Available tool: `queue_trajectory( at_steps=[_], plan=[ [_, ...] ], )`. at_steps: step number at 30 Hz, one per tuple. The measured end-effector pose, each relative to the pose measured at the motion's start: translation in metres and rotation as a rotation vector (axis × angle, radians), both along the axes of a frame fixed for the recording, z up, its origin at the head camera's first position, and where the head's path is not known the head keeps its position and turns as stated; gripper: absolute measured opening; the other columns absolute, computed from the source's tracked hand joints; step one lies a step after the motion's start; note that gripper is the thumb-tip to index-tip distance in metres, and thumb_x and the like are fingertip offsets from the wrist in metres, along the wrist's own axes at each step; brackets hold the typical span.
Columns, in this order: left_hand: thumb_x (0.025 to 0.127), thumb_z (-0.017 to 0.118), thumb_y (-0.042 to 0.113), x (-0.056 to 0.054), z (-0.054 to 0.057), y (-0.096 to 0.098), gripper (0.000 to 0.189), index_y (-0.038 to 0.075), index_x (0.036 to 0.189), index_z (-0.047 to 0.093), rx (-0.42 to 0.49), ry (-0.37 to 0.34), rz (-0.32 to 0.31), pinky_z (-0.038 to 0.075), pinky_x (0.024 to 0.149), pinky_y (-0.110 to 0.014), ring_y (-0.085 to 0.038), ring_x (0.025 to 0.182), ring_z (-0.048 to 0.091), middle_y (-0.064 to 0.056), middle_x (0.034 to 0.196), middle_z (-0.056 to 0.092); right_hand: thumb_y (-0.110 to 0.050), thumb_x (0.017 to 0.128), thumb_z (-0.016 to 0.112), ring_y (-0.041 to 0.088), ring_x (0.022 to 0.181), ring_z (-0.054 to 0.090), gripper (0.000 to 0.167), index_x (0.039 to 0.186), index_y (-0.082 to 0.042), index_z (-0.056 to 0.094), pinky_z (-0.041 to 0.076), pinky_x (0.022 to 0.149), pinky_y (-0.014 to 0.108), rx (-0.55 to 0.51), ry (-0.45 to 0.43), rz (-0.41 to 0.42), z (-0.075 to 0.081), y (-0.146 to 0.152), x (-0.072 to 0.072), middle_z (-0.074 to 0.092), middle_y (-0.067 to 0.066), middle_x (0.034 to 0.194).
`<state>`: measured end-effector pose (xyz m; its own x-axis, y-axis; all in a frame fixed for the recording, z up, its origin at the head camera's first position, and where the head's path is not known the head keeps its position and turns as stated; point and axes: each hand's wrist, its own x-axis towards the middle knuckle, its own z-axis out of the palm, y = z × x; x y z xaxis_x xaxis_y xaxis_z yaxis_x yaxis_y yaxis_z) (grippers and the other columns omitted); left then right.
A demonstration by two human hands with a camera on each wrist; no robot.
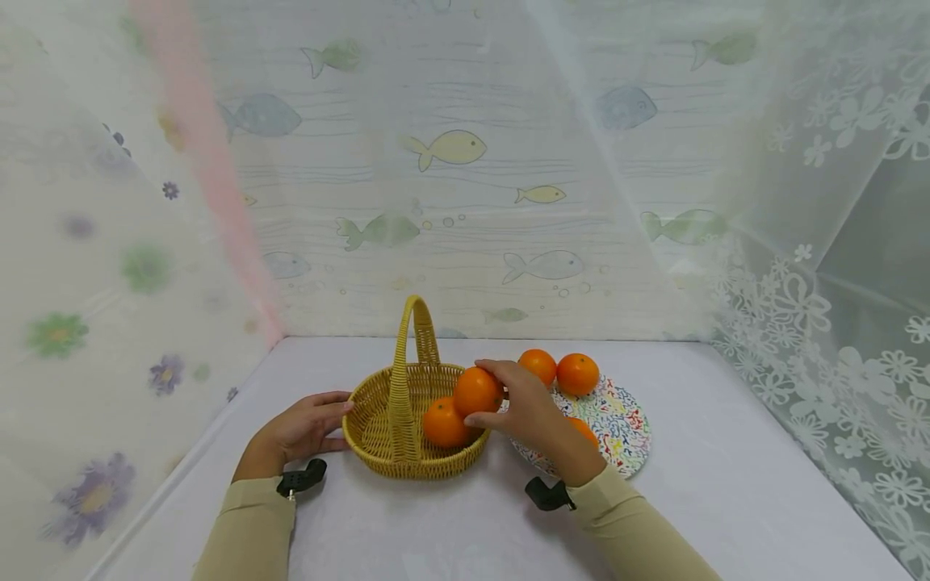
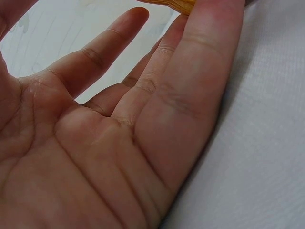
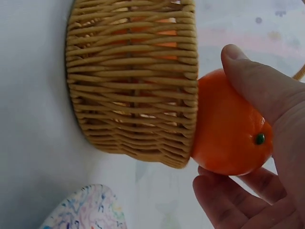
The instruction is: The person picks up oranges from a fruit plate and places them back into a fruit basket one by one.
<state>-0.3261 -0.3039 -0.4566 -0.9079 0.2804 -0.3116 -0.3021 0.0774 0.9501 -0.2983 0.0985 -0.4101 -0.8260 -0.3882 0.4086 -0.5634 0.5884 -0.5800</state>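
Note:
My right hand (image 1: 533, 410) grips an orange (image 1: 478, 392) between thumb and fingers, at the right rim of a yellow wicker basket (image 1: 363, 424). Up close, the right wrist view shows this orange (image 3: 228, 129) with a small green stem spot, right at the woven wall (image 3: 133, 81). Another orange (image 1: 445, 424) lies inside the basket, partly covered by the held one. On the basket's left side, my left hand (image 1: 308, 428) touches the rim with fairly straight fingers. Only a sliver of the basket (image 2: 178, 4) appears in the left wrist view, by the fingertips.
Right of the basket lies a round plate (image 1: 617, 420) with a multicoloured pattern. Two oranges (image 1: 537, 367) (image 1: 577, 374) sit at its back, and another orange (image 1: 584, 432) is partly hidden behind my right wrist. The basket's tall handle (image 1: 401, 363) arches over its middle.

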Motion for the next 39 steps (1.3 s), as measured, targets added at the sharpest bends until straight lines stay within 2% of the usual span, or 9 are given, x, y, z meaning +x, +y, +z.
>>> queue_trajectory(
  at_steps=[9, 14, 22, 30, 39],
  plan=[
    [0.103, 0.066, 0.031, 0.0, -0.001, -0.001, 0.072, 0.002, 0.158, 0.03, 0.003, 0.007, -0.005, 0.059, 0.098, -0.052, -0.018, 0.119, 0.066, -0.009, 0.145, 0.058, -0.047, 0.077, 0.09, 0.011, 0.127, 0.06, 0.085, 0.15, -0.022, 0.053, 0.054, 0.107, 0.035, 0.051, -0.018, -0.006, -0.003, -0.007, 0.004, 0.062, -0.007, 0.142],
    [0.103, 0.065, 0.03, -0.001, -0.001, -0.002, 0.07, 0.001, 0.157, 0.03, 0.018, 0.008, -0.024, 0.059, 0.098, -0.052, -0.017, 0.118, 0.067, -0.005, 0.139, 0.062, -0.048, 0.078, 0.089, 0.016, 0.132, 0.059, 0.088, 0.151, -0.018, 0.051, 0.05, 0.112, 0.04, 0.076, -0.031, 0.007, -0.006, -0.009, 0.004, 0.061, -0.004, 0.144],
    [0.104, 0.064, 0.029, -0.001, -0.002, -0.002, 0.068, 0.0, 0.156, 0.031, 0.024, 0.011, -0.034, 0.059, 0.098, -0.051, -0.017, 0.117, 0.067, -0.003, 0.136, 0.064, -0.048, 0.079, 0.089, 0.02, 0.125, 0.063, 0.084, 0.146, -0.011, 0.054, 0.054, 0.107, 0.042, 0.102, -0.015, 0.024, -0.009, -0.012, 0.005, 0.064, 0.002, 0.14],
    [0.104, 0.064, 0.029, 0.0, -0.002, -0.002, 0.069, 0.0, 0.156, 0.031, 0.025, 0.009, -0.04, 0.059, 0.098, -0.051, -0.017, 0.118, 0.067, -0.004, 0.137, 0.063, -0.051, 0.082, 0.085, 0.018, 0.123, 0.061, 0.083, 0.149, -0.015, 0.054, 0.053, 0.107, 0.04, 0.139, -0.022, 0.055, -0.012, -0.013, 0.006, 0.065, -0.003, 0.138],
    [0.104, 0.064, 0.029, 0.0, -0.002, -0.003, 0.071, 0.0, 0.157, 0.029, 0.024, 0.01, -0.04, 0.059, 0.098, -0.05, -0.017, 0.118, 0.067, -0.004, 0.139, 0.062, -0.048, 0.085, 0.084, 0.017, 0.12, 0.062, 0.079, 0.15, -0.014, 0.055, 0.052, 0.107, 0.039, 0.141, -0.006, 0.086, -0.014, -0.011, 0.004, 0.067, -0.001, 0.137]
  ],
)
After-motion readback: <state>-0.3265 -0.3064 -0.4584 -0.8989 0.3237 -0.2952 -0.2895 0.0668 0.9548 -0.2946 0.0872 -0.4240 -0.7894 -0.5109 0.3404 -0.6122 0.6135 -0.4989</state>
